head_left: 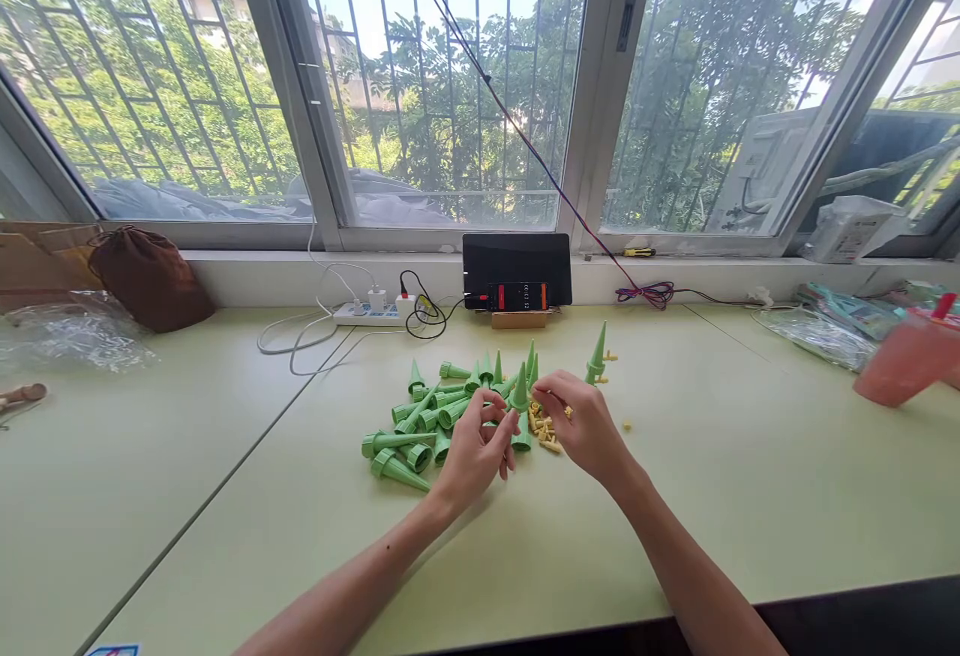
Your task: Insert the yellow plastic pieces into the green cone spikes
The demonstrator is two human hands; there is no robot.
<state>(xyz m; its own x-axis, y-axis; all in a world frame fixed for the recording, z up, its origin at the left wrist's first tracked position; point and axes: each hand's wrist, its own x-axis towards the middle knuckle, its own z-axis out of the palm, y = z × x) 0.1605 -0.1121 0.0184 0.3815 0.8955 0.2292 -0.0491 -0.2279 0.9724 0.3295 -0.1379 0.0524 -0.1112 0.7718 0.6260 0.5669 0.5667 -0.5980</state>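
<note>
My left hand (pixel 480 444) pinches a green cone-shaped watering spike (pixel 520 391), its tip pointing up. Close to the spike's right side, the fingers of my right hand (pixel 581 421) are pressed together; whatever they hold is too small to make out. Beneath and between the hands lies a pile of small yellow valves (pixel 551 445), partly hidden by the fingers. To the left, a heap of green watering spikes (pixel 409 440) lies mostly on its side, with a few upright. Another spike (pixel 596 356) stands apart behind my right hand, with yellow valves beside it.
A phone (pixel 519 297) leans on a dark tablet (pixel 516 261) at the back. Left of them are a power strip (pixel 367 314) with loose cables and a brown drawstring bag (pixel 152 279). A red cup (pixel 911 356) stands at the right. One loose yellow piece (pixel 627 426) lies right of my hand.
</note>
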